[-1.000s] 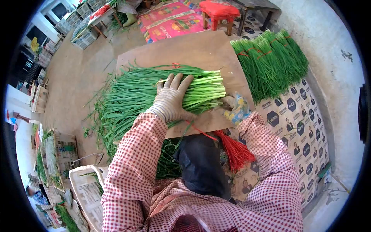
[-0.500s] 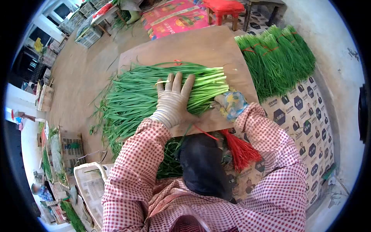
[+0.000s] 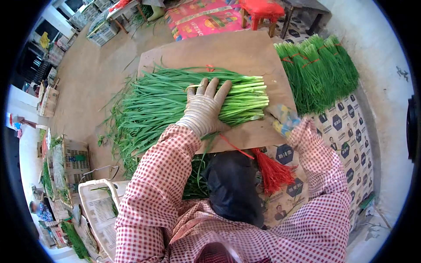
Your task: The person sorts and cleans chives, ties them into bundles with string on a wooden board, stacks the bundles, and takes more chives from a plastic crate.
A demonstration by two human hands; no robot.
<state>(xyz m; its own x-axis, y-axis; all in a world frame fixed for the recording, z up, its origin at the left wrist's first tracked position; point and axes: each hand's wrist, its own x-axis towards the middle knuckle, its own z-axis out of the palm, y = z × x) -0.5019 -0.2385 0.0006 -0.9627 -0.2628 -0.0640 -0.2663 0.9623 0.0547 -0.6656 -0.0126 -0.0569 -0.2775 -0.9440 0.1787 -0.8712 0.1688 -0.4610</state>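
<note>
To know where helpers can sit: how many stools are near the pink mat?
2. A red-covered stool stands beside the pink mat; a dark stool is to its right, nearer the wall. Others may be out of view.

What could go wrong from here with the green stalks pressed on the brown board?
Only the left hand in a striped pale glove presses the long green stalks, so the pile might shift or splay. Their leaf ends overhang the brown board on the left and could drag it askew or get bent. The thin red strand crossing the near edge might snag a sleeve.
</note>
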